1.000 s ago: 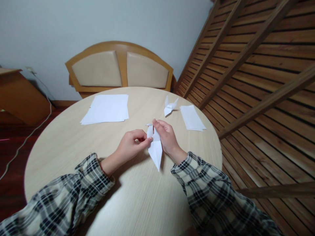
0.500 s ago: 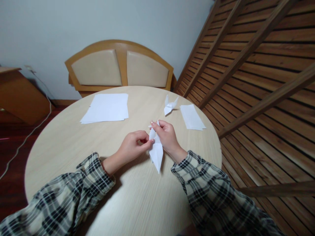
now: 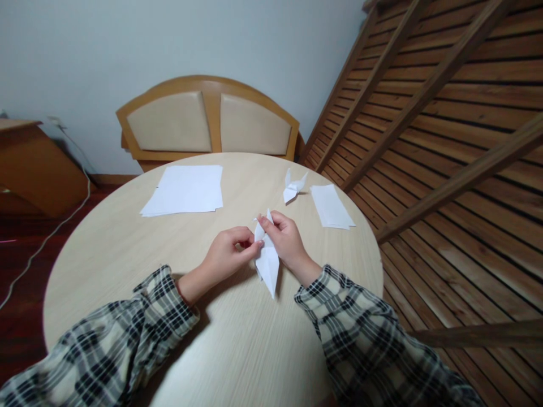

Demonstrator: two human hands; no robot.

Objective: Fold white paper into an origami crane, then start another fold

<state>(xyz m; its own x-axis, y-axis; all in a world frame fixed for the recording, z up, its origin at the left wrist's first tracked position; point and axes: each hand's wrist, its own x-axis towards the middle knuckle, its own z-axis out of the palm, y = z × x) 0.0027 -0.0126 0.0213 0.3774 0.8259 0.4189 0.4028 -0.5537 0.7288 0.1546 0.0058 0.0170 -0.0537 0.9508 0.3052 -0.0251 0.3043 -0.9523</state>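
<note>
My left hand (image 3: 224, 254) pinches the folded paper piece (image 3: 268, 260) at its left edge, thumb and forefinger closed on it, other fingers curled in. My right hand (image 3: 286, 240) grips the same piece near its top, fingertips (image 3: 263, 221) closed around the narrow upper flap. Piece is white, long, pointed; lower tip points down toward me, below both sets of fingers, just above the round wooden table (image 3: 127, 265); can't tell if the tip touches it. Both sleeves plaid.

Beyond my right fingers, near: a finished paper crane (image 3: 292, 189) on the table. Just right of it, a small stack of white sheets (image 3: 331, 207). Beyond my left fingers, well apart: a bigger stack of white paper (image 3: 184, 190), lying flat. Past the table's far edge, a padded wooden chair back (image 3: 207, 120). Slatted wood wall (image 3: 445, 130) to the right of my right hand.
</note>
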